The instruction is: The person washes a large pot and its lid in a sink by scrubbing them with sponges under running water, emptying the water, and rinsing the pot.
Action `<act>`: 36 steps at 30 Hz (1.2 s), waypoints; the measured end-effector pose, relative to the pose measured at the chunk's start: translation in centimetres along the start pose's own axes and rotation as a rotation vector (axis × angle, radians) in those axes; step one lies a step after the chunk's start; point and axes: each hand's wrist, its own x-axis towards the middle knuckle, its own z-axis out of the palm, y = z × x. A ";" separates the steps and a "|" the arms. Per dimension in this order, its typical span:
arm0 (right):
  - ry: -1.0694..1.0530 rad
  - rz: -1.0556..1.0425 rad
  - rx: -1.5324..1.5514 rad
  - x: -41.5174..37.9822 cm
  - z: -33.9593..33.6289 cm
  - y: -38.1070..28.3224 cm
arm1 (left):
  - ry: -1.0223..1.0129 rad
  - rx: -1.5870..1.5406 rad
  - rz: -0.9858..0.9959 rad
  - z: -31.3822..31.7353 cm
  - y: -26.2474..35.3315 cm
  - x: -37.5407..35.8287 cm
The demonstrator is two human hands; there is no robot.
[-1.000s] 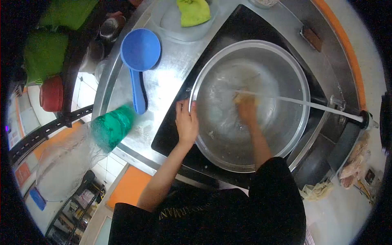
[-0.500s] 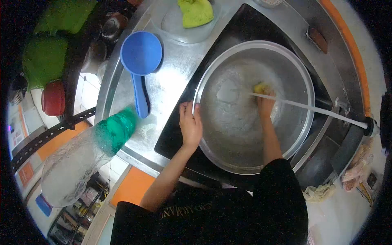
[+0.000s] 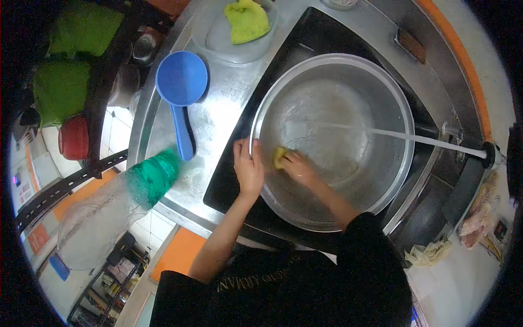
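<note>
A large round metal pot (image 3: 381, 185) sits over the dark sink opening, with some water in its bottom. My left hand (image 3: 249, 169) grips the pot's rim on the left side, thumb inside and fingers outside. Inside the pot, my right hand (image 3: 297, 166) is closed on a yellow sponge (image 3: 279, 157), which lies close to the left inner wall. A stream of water (image 3: 403, 135) runs from the faucet (image 3: 486, 155) on the right and falls into the pot.
On the steel counter (image 3: 223, 109) to the left lies a blue ladle-shaped scoop (image 3: 182, 79). Behind it, a yellow-green cloth (image 3: 248, 22) rests in a clear tray (image 3: 212, 41). A green-and-clear plastic bottle (image 3: 155, 177) juts over the counter's edge. A brown scrubbing pad (image 3: 411, 46) lies at the back right.
My right hand has swept the sponge from the right-middle of the pot to its left wall. My left hand stays on the rim. The view has shifted slightly.
</note>
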 end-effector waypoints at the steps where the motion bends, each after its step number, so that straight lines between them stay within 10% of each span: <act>1: 0.003 -0.003 -0.001 -0.7 -0.5 1.6 | 0.004 -0.003 0.004 0.1 -0.1 -0.1; 5: -0.019 0.075 -0.379 3.3 -2.7 6.0 | -0.012 0.005 0.037 0.2 -0.6 0.5; 9: 0.202 0.506 0.052 10.3 -5.8 7.4 | -0.011 0.032 0.064 0.5 -1.1 0.7; 11: 0.268 0.306 -0.462 11.4 -5.2 12.3 | -0.027 0.023 0.026 0.1 -0.2 0.7; 19: 0.747 0.614 -0.525 12.3 -7.4 12.6 | -0.019 0.045 0.022 0.3 -0.1 0.9; 29: 0.312 0.119 -0.189 9.0 -0.6 4.0 | -0.009 0.070 0.044 0.1 0.1 0.7; 31: 0.270 0.191 -0.477 10.8 -1.0 7.7 | -0.007 0.073 0.051 0.1 0.1 1.1; 33: 0.365 0.628 0.108 12.2 -6.2 8.8 | -0.027 0.084 0.074 -0.1 0.0 1.2; 36: 0.624 0.302 -0.511 8.7 -6.7 15.4 | -0.015 0.057 0.063 0.2 -0.4 1.2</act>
